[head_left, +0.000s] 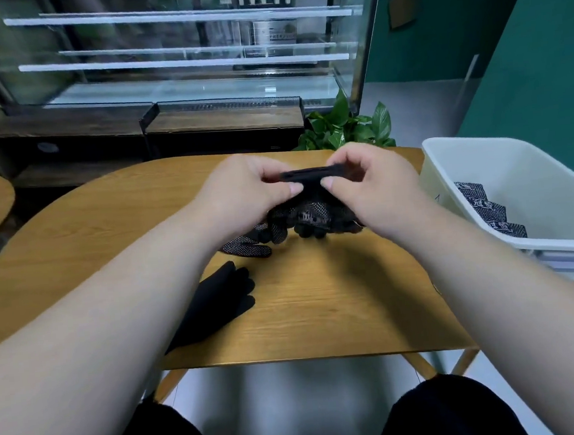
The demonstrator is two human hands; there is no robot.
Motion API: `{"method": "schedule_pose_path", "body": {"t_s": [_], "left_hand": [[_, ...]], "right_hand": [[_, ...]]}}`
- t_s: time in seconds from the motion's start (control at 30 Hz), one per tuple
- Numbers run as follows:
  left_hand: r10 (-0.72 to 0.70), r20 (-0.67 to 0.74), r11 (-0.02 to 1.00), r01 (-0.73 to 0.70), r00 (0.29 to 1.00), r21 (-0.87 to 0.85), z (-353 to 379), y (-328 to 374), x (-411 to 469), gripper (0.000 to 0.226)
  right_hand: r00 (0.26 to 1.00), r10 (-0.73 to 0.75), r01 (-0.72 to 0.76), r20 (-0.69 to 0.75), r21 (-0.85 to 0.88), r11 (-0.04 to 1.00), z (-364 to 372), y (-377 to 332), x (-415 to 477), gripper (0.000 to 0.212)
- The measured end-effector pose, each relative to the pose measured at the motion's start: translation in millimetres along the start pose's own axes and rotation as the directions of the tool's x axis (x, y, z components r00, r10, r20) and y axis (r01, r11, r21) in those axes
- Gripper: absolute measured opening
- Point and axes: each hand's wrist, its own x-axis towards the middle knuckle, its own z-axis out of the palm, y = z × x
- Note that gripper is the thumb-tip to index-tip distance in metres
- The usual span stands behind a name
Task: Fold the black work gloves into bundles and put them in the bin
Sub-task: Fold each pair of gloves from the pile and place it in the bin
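black glove cuff (pixel 311 174) stretched between both hands (pixel 310 188)

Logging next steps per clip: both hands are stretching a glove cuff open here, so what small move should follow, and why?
Probably roll the stretched cuff down over the bunched glove bundle. Left hand and right hand hold it open just above the bundle, which isn't wrapped yet; the bin waits at right.

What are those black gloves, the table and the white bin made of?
Gloves: seemingly knit fabric, with pale grip dots, likely rubbery. Table: wood or wood-look veneer, with visible grain and a smooth satin sheen. Bin: probably plastic, with smooth, thin, slightly glossy white walls.
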Motion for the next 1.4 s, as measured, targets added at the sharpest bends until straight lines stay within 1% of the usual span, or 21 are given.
{"method": "schedule_pose_path", "body": {"t_s": [0.07,0.1,0.13,0.2,0.27,0.33,0.4,0.5,0.6,0.67,0.77,0.83,0.9,1.0,1.07,1.13,1.17,1.23,1.27,1.33,1.4], "left_hand": [[0.212,-0.037,0.958,-0.201,0.976,0.205,11,-16,-6,0.015],[0.304,0.001,0.911,-0.291,0.953,0.293,19,-29,-10,0.016],[0.353,0.062,0.870,-0.352,0.934,0.345,29,-44,-18,0.018],[0.364,0.187,0.825,-0.409,0.912,0.389,51,-73,-39,0.020],[0.319,0.330,0.810,-0.436,0.889,0.391,71,-92,-65,0.028],[0.292,0.389,0.819,-0.439,0.874,0.371,89,-105,-87,0.035],[0.252,0.372,0.854,-0.386,0.893,0.349,97,-112,-99,0.037],[0.258,0.329,0.868,-0.368,0.908,0.334,100,-115,-108,0.034],[0.273,0.348,0.865,-0.387,0.897,0.318,98,-116,-114,0.028],[0.294,0.328,0.859,-0.399,0.898,0.321,97,-114,-115,0.028],[0.306,0.215,0.871,-0.364,0.927,0.329,99,-112,-107,0.030],[0.287,0.179,0.869,-0.334,0.941,0.366,105,-113,-99,0.037],[0.233,0.234,0.855,-0.313,0.944,0.413,112,-115,-90,0.045],[0.146,0.348,0.821,-0.310,0.926,0.479,119,-120,-83,0.047],[0.138,0.377,0.793,-0.330,0.916,0.511,119,-123,-81,0.053],[0.134,0.397,0.775,-0.346,0.908,0.529,118,-123,-83,0.062],[0.131,0.405,0.783,-0.345,0.905,0.518,117,-123,-84,0.059],[0.157,0.379,0.843,-0.324,0.912,0.430,115,-122,-86,0.049],[0.153,0.318,0.895,-0.268,0.936,0.357,114,-122,-86,0.046],[0.105,0.111,0.966,-0.127,0.988,0.225,107,-121,-83,0.042],[0.090,-0.061,0.967,-0.072,0.994,0.245,101,-125,-74,0.036]], "right_hand": [[0.997,-0.073,0.072,-0.019,-0.052,0.996,4,10,-10,0.015],[0.995,-0.097,0.099,0.019,-0.082,0.992,9,19,-18,0.018],[0.991,-0.115,0.123,0.074,-0.115,0.986,16,30,-29,0.019],[0.967,-0.129,0.161,0.219,-0.134,0.978,34,56,-56,0.012],[0.924,-0.093,0.147,0.372,-0.120,0.982,49,76,-87,0.011],[0.890,-0.126,0.201,0.438,-0.128,0.971,61,91,-113,0.016],[0.891,-0.153,0.223,0.428,-0.116,0.968,65,98,-127,0.021],[0.901,-0.165,0.241,0.401,-0.146,0.959,65,96,-131,0.022],[0.897,-0.177,0.256,0.405,-0.151,0.955,63,93,-136,0.016],[0.902,-0.191,0.248,0.388,-0.101,0.964,60,93,-139,0.010],[0.950,-0.156,0.161,0.269,0.003,0.987,60,94,-136,0.014],[0.985,-0.084,0.087,0.153,-0.015,0.996,64,94,-128,0.013],[0.994,-0.022,0.029,0.108,-0.068,0.997,70,97,-118,0.013],[0.990,0.045,-0.028,0.133,-0.130,0.991,80,100,-107,0.019],[0.989,0.049,-0.030,0.142,-0.133,0.991,86,100,-98,0.025],[0.979,0.043,-0.011,0.198,-0.162,0.987,92,99,-91,0.031],[0.970,0.043,0.003,0.238,-0.191,0.982,95,101,-89,0.034],[0.956,0.029,0.057,0.293,-0.278,0.959,101,104,-88,0.038],[0.949,0.024,0.083,0.314,-0.324,0.942,105,107,-89,0.039],[0.942,0.011,0.124,0.337,-0.375,0.919,106,107,-92,0.042],[0.936,0.015,0.128,0.351,-0.381,0.916,105,107,-92,0.043]]}}
